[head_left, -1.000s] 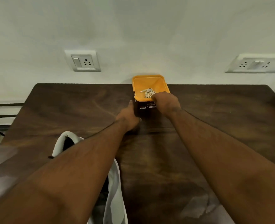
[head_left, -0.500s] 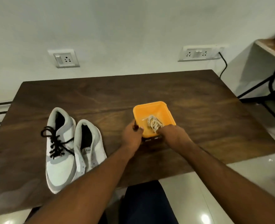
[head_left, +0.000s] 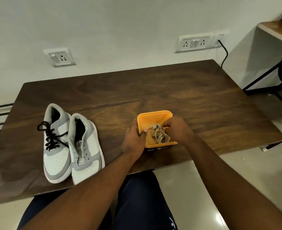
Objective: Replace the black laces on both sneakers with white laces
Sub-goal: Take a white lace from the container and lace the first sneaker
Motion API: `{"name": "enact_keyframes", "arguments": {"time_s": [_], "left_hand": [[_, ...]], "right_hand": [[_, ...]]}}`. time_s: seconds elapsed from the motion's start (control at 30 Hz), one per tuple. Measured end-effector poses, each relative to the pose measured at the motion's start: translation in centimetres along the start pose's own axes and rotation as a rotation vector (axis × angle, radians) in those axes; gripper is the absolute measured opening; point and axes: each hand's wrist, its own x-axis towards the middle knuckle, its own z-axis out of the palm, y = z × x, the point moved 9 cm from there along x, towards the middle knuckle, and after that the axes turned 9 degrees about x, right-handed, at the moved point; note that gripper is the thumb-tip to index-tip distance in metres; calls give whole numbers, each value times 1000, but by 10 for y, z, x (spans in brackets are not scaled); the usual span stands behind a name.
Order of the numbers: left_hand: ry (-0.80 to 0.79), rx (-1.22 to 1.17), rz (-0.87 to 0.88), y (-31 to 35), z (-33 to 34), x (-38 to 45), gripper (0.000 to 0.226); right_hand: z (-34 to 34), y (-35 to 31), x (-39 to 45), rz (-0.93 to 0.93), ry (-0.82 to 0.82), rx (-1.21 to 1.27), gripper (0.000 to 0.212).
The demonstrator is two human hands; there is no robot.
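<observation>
Two grey and white sneakers stand side by side on the left of the table. The left sneaker [head_left: 55,146] carries black laces [head_left: 51,135]; the right sneaker [head_left: 85,146] shows empty eyelets. An orange box [head_left: 153,117] sits near the table's front edge with a bundle of white laces [head_left: 159,134] inside. My left hand [head_left: 133,140] grips the box's left wall, thumb over the rim. Inside the box, my right hand [head_left: 176,130] pinches the white laces at their top.
The dark wooden table [head_left: 186,100] stands against a white wall with two socket plates [head_left: 60,58]. A black cable [head_left: 225,53] hangs at the right. A second table with a black frame [head_left: 279,67] stands to the right. My knees sit below the front edge.
The box has come from the table's far edge to its near edge with both hands on it. My right hand moved from the box's rim into the box, onto the white laces.
</observation>
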Motion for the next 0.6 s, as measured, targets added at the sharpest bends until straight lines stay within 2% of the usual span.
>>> {"name": "enact_keyframes", "arguments": {"time_s": [0.2, 0.37, 0.53, 0.6], "left_hand": [[91, 12, -54, -7, 7, 7, 47], [107, 15, -89, -5, 13, -2, 51], [126, -43, -120, -3, 3, -6, 56], [144, -97, -92, 2, -12, -8, 52]], "right_hand": [[43, -9, 18, 71, -128, -225, 24], [43, 2, 26, 109, -125, -222, 22], [-6, -25, 14, 13, 47, -213, 15], [-36, -48, 6, -35, 147, -112, 13]]}}
